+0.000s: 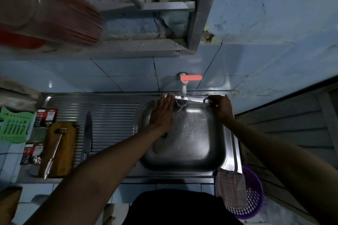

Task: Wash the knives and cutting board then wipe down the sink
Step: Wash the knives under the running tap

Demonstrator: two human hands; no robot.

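Head view: a knife [190,99] is held under the running tap [183,86] at the back of the sink [226,144], its long axis lying across the basin, blade tip pointing left; its handle is wrapped by the right hand [222,108], a closed grip; the left hand [161,113] is held flat, fingers straight, fingertips by the blade tip; a second knife [88,133] lies on the ribbed drainer, tip pointing away; a wooden cutting board [60,149] lies lengthwise on the worktop [27,171], a peeler [54,151] on it; packet labels beside it cannot be read.
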